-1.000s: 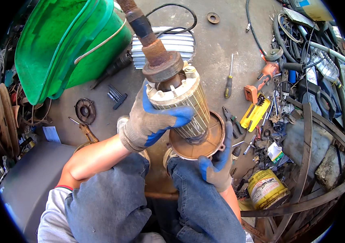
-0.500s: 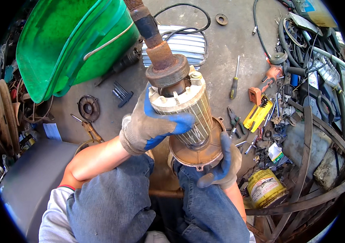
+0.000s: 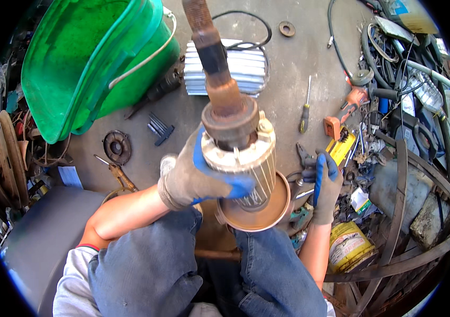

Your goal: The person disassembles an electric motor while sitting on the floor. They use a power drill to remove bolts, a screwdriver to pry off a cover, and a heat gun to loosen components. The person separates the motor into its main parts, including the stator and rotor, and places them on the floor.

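My left hand (image 3: 198, 171), in a grey and blue work glove, is closed around an electric motor rotor (image 3: 261, 181) with a pale ring at its upper end. The rotor's rusty, threaded shaft (image 3: 225, 95) carries a round bearing (image 3: 230, 117) and points away from me. At the lower end sits a round brown metal end cover (image 3: 267, 208), over my knees. My right hand (image 3: 327, 185), gloved alike, is off the rotor, fingers stretched out, beside the dark-handled pliers (image 3: 303, 153) on the floor. I see nothing in it.
A green tub (image 3: 114, 68) stands at the far left. A ribbed metal housing (image 3: 225, 71) lies behind the shaft. On the right are a screwdriver (image 3: 305, 113), an angle grinder (image 3: 353, 100), a yellow case (image 3: 343, 145), a yellow bucket (image 3: 349, 245) and scrap. A round flange (image 3: 116, 147) lies left.
My right hand has let go of the end cover and moved right toward the pliers. The rotor, still in my left hand, has shifted slightly down and toward me.
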Motion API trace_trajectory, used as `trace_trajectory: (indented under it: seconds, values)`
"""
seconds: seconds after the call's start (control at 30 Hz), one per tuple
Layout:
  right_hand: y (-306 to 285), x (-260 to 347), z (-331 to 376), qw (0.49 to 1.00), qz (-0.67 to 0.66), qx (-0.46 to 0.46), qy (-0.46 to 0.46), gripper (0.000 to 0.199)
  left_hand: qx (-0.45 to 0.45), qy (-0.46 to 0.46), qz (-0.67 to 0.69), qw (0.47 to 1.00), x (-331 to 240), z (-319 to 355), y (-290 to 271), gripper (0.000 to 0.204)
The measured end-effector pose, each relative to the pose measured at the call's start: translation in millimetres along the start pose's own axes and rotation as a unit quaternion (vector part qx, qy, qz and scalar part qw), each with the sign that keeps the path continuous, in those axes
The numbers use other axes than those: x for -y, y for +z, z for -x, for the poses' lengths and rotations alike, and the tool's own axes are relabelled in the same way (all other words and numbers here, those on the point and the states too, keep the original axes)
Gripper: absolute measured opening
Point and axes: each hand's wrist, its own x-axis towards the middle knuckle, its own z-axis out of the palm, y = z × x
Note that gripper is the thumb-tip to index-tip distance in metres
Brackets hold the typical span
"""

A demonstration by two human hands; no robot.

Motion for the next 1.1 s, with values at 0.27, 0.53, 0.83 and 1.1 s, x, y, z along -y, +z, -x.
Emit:
trace_trajectory:
  seconds: [0.27, 0.53, 0.83, 1.1]
  values:
    - [20, 48, 42, 0.983, -0.066, 0.097, -0.142, 0.058, 0.043, 0.088, -0.169, 0.981, 9, 2, 3, 0.108]
    - [59, 94, 57, 0.893, 0.088, 0.268, -0.352, 0.094, 0.031, 0.127, -0.298, 0.945, 22, 3, 7, 0.099]
    - [74, 74, 61, 0.898, 0.090, 0.268, -0.338, 0.086, 0.061, 0.111, -0.272, 0.954, 35, 10, -4, 0.095]
    - [74, 70, 59, 0.880, 0.121, 0.270, -0.372, 0.084, 0.083, 0.120, -0.301, 0.942, 32, 12, -7, 0.105]
